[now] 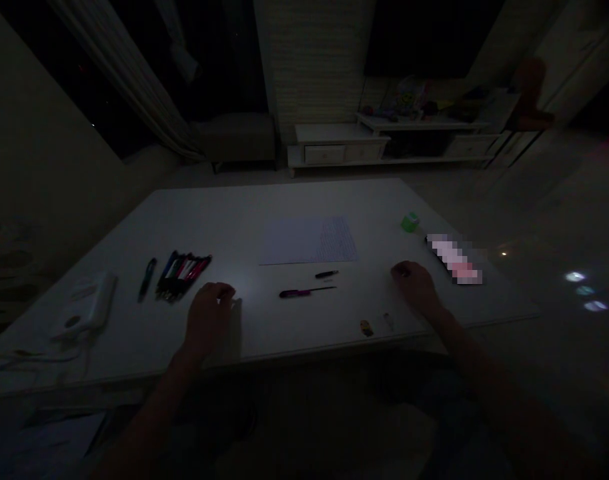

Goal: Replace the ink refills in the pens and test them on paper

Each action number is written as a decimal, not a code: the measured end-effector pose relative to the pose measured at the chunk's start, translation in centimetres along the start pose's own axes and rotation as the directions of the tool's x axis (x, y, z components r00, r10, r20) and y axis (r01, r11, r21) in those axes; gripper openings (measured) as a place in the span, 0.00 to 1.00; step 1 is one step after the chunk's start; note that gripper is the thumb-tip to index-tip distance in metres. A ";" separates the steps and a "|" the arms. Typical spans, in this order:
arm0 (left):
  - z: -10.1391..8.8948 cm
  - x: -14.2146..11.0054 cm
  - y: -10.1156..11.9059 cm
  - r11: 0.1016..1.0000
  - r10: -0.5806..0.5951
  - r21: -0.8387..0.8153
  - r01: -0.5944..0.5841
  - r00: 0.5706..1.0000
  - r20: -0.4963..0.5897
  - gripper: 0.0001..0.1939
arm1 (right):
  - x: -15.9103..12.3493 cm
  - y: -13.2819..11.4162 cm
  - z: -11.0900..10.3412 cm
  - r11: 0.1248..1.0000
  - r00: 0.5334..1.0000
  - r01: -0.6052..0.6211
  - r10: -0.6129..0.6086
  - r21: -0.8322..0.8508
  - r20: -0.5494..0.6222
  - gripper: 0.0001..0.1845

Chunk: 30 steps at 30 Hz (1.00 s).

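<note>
In dim light, my left hand point(209, 313) rests on the white table with its fingers curled in, and nothing shows in it. To its left lies a row of several pens point(181, 275), with one dark green pen point(147, 279) apart from them. My right hand point(415, 288) lies on the table at the right, loosely closed, with nothing visible in its fingers. Between my hands are a slim purple and black pen part point(297, 293) with a thin refill and a short black pen piece point(327, 274). Behind these lies a sheet of paper point(304, 240) with handwriting on its right part.
A phone point(454, 259) with a lit, blurred screen lies right of my right hand, near a green tape-like roll point(410, 222). A small yellowish object point(366, 327) and a clear piece point(388, 321) sit by the front edge. A white power strip point(87, 303) stands left.
</note>
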<state>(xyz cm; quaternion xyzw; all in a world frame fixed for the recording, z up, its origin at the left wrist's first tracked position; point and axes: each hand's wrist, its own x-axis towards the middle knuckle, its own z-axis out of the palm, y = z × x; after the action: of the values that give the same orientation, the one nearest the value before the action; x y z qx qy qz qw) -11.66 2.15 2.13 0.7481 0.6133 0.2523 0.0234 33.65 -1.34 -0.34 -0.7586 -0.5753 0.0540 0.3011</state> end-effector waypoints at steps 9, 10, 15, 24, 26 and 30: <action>1.3 -1.4 1.1 0.990 0.031 0.138 -0.028 0.999 -0.018 0.10 | -2.0 -0.2 1.4 0.978 0.982 0.142 -0.158 -0.156 -0.100 0.10; 1.6 -1.1 1.9 0.994 0.051 0.101 -0.050 0.999 -0.006 0.10 | -2.1 -1.1 1.7 0.981 0.982 0.162 -0.171 -0.105 -0.083 0.09; 4.2 0.2 7.2 0.976 0.214 -0.051 -0.210 0.972 0.092 0.12 | -3.0 -7.5 4.2 0.919 0.931 0.354 -0.365 0.171 0.034 0.05; 5.5 0.9 10.9 0.968 0.236 -0.119 -0.220 0.960 0.152 0.06 | -3.1 -11.9 7.0 0.905 0.895 0.415 -0.424 0.087 0.140 0.03; 4.9 1.0 10.2 0.975 0.187 -0.141 -0.169 0.975 0.122 0.06 | -3.0 -11.5 6.9 0.902 0.892 0.429 -0.431 0.040 0.138 0.03; 4.1 0.6 8.9 0.978 0.111 -0.192 -0.086 0.986 0.122 0.07 | -3.1 -10.6 6.4 0.914 0.905 0.404 -0.404 0.024 0.135 0.04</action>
<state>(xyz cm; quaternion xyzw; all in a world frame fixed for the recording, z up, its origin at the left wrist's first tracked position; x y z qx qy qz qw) -1.84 1.67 1.86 0.7872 0.5463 0.2593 0.1211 20.99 0.03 -0.84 -0.6182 -0.7392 0.0411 0.2640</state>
